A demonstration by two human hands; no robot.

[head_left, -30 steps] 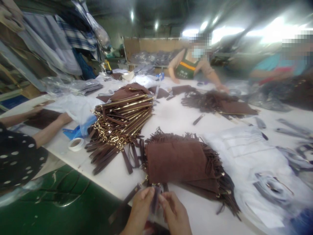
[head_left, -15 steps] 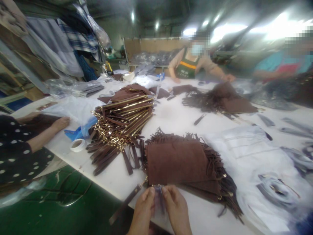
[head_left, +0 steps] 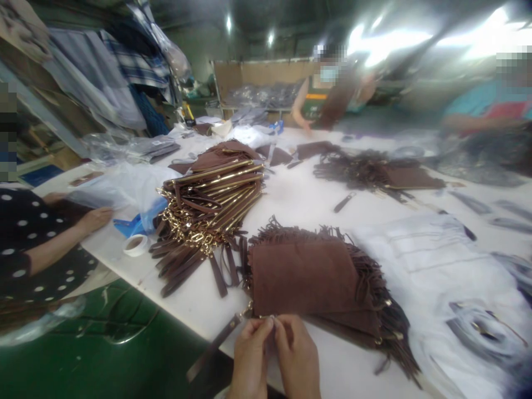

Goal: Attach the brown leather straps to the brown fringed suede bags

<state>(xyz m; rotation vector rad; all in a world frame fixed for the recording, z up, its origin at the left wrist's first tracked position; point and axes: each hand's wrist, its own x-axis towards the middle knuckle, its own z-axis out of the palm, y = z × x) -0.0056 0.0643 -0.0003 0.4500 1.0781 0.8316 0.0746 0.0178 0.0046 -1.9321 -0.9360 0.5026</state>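
My left hand [head_left: 252, 349] and my right hand [head_left: 296, 346] are close together at the near table edge, thumbs and fingertips pinched. Whatever they pinch is small and mostly hidden between the fingers. Right beyond them lies a stack of brown fringed bags [head_left: 303, 277], the top one flat, its fringe spread to the back and right. A brown wrist strap [head_left: 216, 346] with a gold clasp hangs over the table edge, left of my left hand. Further left is a pile of brown pouches [head_left: 216, 188] with gold zippers, chains and straps.
A roll of white tape [head_left: 136, 245] sits by the left edge of the white table [head_left: 291, 194]. Clear plastic bags [head_left: 124, 183] lie beyond it. White cloth-like sheets [head_left: 411, 249] cover the right side. One person's hand [head_left: 95, 219] works at left; two co-workers are across the table.
My hands have drawn closer together, and the greyish strip seen between them is now mostly hidden. Across the table, a co-worker has lifted a brown piece off the far pile.
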